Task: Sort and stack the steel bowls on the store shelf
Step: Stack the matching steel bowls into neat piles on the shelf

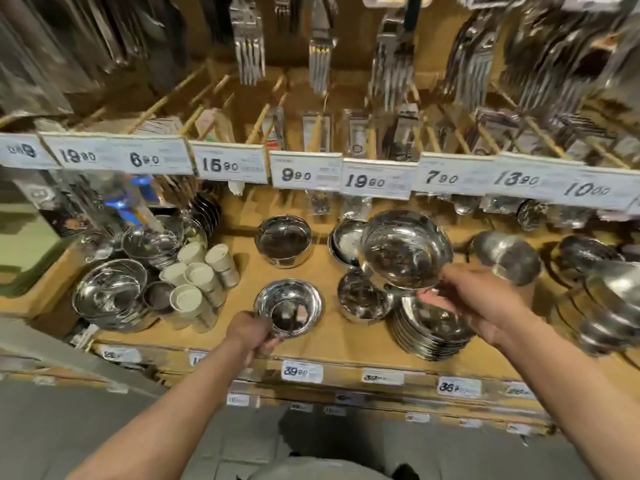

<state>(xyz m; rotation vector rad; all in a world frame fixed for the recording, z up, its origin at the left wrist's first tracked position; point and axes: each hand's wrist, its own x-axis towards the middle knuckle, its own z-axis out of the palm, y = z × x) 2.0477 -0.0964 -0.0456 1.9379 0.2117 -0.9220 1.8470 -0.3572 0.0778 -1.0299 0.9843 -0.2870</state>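
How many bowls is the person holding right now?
2. The left hand grips a small steel bowl at the shelf front; the right hand holds a larger bowl tilted above a stack of bowls.

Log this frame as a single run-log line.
left hand: grips small bowl at shelf front | right hand: holds large bowl tilted above bowl stack | stage: sorting

Warm, dimmish light falls from above my arms, and glare flares off the steel bowls (405, 251). Motion blur smears the hanging cutlery (247, 46) and the right edge, and the wide lens bows the shelf (332, 268).
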